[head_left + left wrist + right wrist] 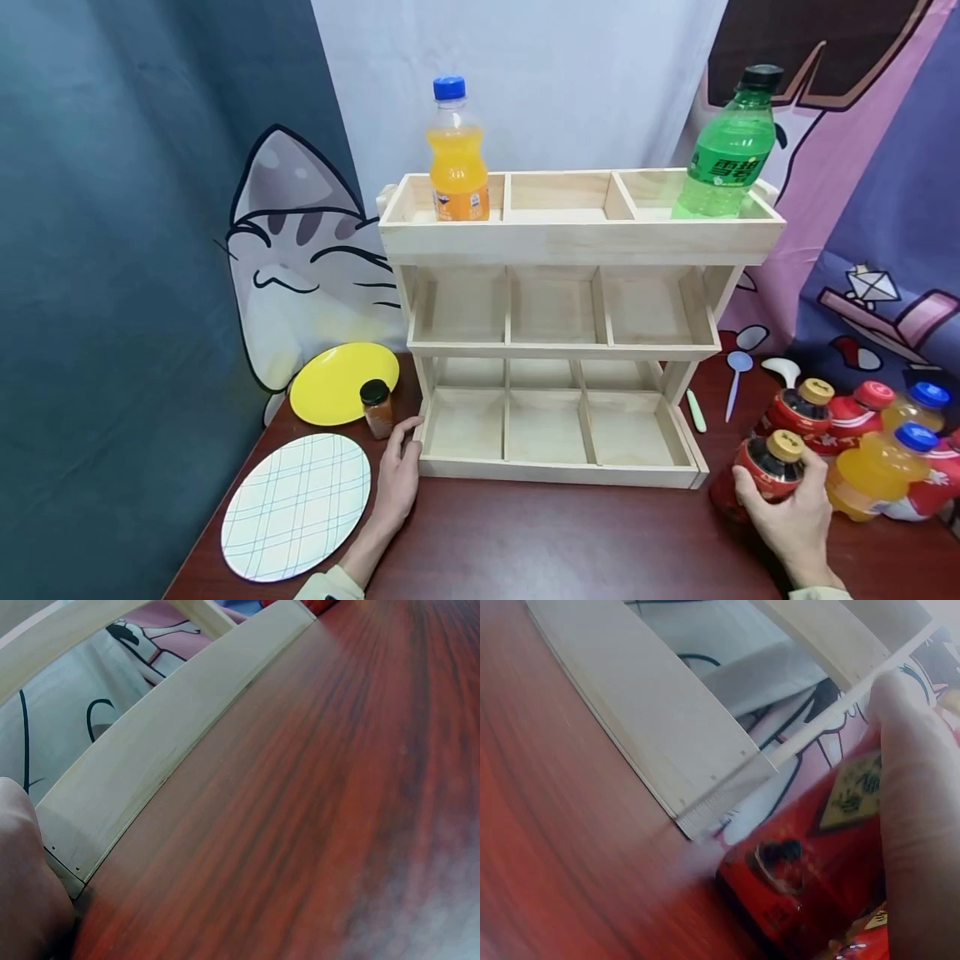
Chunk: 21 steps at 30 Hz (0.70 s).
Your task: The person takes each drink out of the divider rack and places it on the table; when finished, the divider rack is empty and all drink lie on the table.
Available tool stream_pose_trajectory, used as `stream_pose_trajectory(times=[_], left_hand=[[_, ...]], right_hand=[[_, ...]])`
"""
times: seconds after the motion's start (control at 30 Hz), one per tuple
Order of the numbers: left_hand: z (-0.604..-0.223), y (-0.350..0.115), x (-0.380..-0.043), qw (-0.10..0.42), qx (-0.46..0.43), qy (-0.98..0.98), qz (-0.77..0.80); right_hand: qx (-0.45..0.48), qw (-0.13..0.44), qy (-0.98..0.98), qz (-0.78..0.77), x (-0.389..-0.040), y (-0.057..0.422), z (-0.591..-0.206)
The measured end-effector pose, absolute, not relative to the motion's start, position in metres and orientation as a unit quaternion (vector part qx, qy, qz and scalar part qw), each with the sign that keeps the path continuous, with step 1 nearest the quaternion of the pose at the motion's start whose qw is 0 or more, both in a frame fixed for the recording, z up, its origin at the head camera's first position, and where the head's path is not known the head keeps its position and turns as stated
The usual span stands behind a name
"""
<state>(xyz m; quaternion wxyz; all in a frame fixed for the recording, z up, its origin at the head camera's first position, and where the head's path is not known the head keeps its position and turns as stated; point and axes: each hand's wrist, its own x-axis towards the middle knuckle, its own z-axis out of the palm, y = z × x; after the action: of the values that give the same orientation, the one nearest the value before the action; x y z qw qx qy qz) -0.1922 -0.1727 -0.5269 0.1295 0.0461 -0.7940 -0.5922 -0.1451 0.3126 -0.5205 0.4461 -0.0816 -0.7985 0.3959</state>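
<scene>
My right hand [797, 523] grips a dark drink bottle [767, 468] with a gold cap and red label, thumb on one side and fingers on the other. The right wrist view shows its red label [825, 862] close to the rack's front corner. At the left, my left hand [397, 479] touches the lower left side of a three-tier wooden rack [555, 243], fingers along its outer edge. The top tier holds an orange soda bottle [458, 167] in its left compartment and a green soda bottle [726, 158] in its right one.
Several more bottles, including an orange one [873, 475] and a red-capped one [862, 412], crowd the right side. A blue spoon [738, 363] and green-handled utensil [696, 412] lie beside the rack. Left are a yellow plate [330, 387], checked plate [296, 508] and black-lidded jar [377, 412].
</scene>
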Motion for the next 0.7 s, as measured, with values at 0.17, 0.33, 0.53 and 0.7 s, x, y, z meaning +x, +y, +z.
stream_pose_trajectory(times=[0.17,0.33,0.53,0.7], left_hand=[[-0.527,-0.173,-0.193,0.131,0.046,-0.793,-0.593],[-0.527,-0.173,-0.193,0.13,0.047,-0.793,-0.593],[-0.527,-0.173,-0.194,0.133,0.043,-0.789,-0.599],[-0.527,-0.173,-0.193,0.129,0.044,-0.789,-0.599]], right_hand=[[-0.087,0.471,-0.784,0.394,-0.149,0.32,-0.517],[-0.063,0.519,-0.774,0.356,-0.153,0.325,-0.515],[-0.068,0.525,-0.783,0.328,-0.154,0.332,-0.511],[-0.099,0.502,-0.791,0.336,-0.15,0.331,-0.507]])
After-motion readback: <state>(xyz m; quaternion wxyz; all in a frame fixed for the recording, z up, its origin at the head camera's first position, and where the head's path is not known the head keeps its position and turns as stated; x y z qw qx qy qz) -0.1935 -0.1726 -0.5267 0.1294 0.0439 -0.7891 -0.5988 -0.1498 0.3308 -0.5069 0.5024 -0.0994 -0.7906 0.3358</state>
